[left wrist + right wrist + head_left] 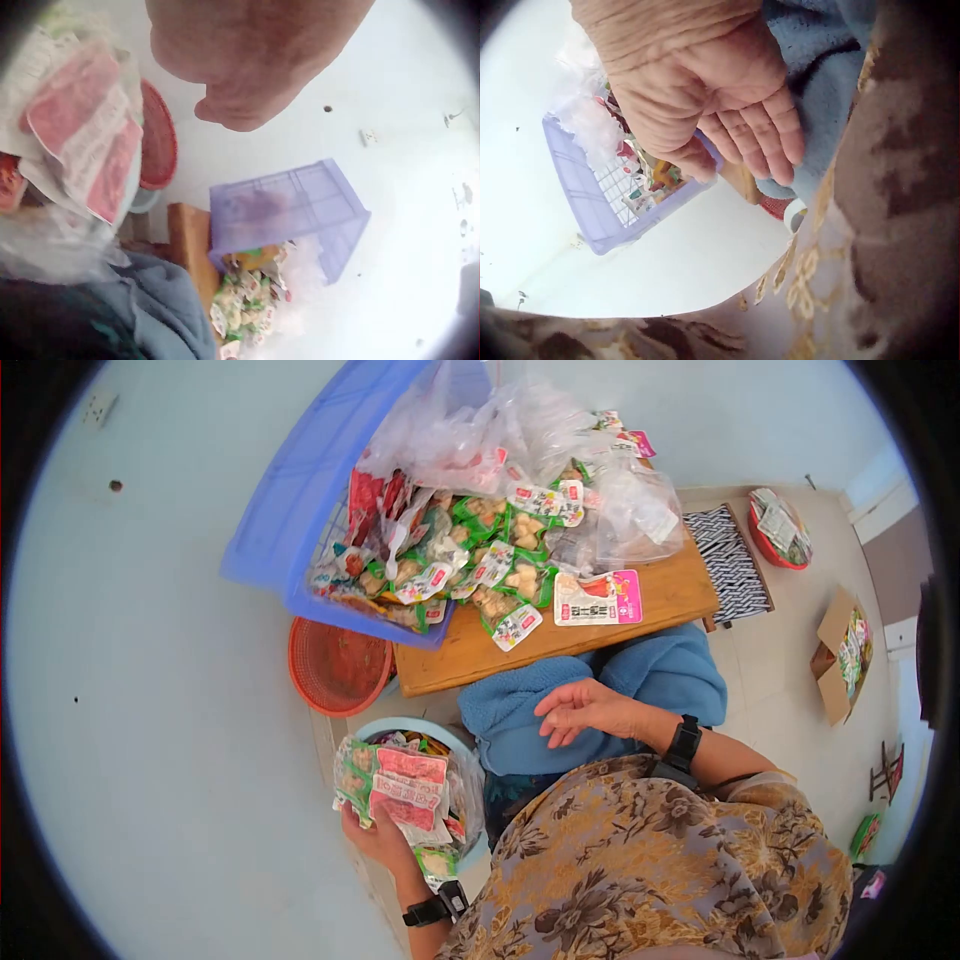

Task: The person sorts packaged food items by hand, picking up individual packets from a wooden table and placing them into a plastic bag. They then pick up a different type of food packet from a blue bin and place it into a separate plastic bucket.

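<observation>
At the lower left in the head view, my left hand (pixel 383 845) pinches the near edge of some flat snack packets (pixel 412 765), red-and-white and green, tilted over a light blue tub (pixel 458 734) lined with clear plastic. The left wrist view shows these packets (pixel 79 112) beside the left hand (pixel 251 64), whose fingertips are mostly hidden. My right hand (pixel 590 712) hovers palm up over the blue cloth (pixel 515 705) on the lap. Its fingers are relaxed and hold nothing, as the right wrist view shows on the right hand (pixel 720 105).
A wooden table (pixel 660 588) bears a tipped blue-purple crate (pixel 275 510), spilled green snack packets (pixel 525 530), clear bags (pixel 545 425) and a pink-and-white packet (pixel 598 598). Beneath its left corner stands a red basket (pixel 335 670). A cardboard box (pixel 838 660) sits at right.
</observation>
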Available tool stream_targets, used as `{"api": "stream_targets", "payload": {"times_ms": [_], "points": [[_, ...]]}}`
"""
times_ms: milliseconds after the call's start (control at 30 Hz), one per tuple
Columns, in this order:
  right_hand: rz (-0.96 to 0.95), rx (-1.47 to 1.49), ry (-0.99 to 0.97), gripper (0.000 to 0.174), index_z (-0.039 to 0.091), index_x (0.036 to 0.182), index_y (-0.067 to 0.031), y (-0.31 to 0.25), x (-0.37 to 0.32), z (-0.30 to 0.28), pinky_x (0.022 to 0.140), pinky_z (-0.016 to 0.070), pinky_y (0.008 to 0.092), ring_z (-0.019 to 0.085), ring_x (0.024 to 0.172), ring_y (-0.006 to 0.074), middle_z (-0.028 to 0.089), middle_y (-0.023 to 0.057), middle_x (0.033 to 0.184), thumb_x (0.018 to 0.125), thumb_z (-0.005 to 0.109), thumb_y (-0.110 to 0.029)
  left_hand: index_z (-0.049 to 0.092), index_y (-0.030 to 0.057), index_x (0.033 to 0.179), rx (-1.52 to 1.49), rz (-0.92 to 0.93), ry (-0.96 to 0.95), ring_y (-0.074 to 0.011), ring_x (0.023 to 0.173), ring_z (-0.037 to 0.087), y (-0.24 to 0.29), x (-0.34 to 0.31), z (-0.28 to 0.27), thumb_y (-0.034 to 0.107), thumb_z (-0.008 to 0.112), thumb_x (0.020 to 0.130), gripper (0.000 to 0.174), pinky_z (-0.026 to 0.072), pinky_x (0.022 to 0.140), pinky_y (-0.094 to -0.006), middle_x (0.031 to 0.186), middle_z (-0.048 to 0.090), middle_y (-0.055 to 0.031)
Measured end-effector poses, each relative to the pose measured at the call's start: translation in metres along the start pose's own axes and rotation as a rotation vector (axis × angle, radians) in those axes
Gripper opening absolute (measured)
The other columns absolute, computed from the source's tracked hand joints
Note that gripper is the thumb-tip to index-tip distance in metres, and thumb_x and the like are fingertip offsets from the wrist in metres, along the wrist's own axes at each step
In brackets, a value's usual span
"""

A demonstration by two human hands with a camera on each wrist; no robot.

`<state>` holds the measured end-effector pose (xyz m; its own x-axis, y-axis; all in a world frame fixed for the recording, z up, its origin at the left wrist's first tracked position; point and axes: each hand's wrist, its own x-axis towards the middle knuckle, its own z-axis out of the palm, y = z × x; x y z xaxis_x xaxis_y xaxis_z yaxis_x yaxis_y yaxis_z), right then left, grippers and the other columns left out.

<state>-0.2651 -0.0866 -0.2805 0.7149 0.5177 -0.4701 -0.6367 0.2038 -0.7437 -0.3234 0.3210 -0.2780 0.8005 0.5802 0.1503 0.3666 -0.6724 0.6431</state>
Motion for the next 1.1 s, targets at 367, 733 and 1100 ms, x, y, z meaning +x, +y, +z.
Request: {"api": "stream_targets", "payload": {"times_ms": [367, 733, 1100], "points": [[-0.152, 0.058, 0.118, 0.041, 0.058, 0.123, 0.0013, -0.009, -0.021, -0.024, 0.073, 0.0562, 0.0281, 0.070, 0.088, 0.0186, 0.068, 0.0123, 0.105, 0.094, 0.066, -0.027, 0.053, -0.0017, 0.129, -0.297, 0.570, -0.383, -0.0313, 0.116, 0.055, 0.180, -0.009, 0.086, 0.003, 0.066, 0.084, 0.047, 0.0485, 0.089, -0.0371, 0.129, 0.055, -0.0185], [-0.548, -0.110, 0.766, 0.030, 0.061, 0.117, 0.0001, -0.010, -0.047, -0.100, 0.070, 0.0568, 0.0280, 0.069, 0.080, 0.0180, 0.069, 0.0090, 0.097, 0.092, 0.066, -0.014, 0.053, -0.0007, 0.131, -0.487, 0.538, -0.795, -0.0257, 0.113, 0.059, 0.240, -0.035, 0.168, 0.003, 0.065, 0.087, 0.045, 0.0517, 0.087, -0.0346, 0.126, 0.059, -0.0161], [-0.732, -1.526, 1.400, 0.042, 0.062, 0.115, -0.0017, -0.055, -0.025, -0.158, 0.104, 0.0401, 0.0475, 0.045, 0.130, 0.0365, 0.050, 0.0197, 0.136, 0.074, 0.066, -0.002, 0.058, -0.0010, 0.127, -0.350, 0.503, -1.008, -0.0228, 0.108, 0.063, 0.247, -0.075, 0.164, 0.005, 0.066, 0.089, 0.039, 0.0560, 0.082, -0.0326, 0.118, 0.064, -0.0163]]}}
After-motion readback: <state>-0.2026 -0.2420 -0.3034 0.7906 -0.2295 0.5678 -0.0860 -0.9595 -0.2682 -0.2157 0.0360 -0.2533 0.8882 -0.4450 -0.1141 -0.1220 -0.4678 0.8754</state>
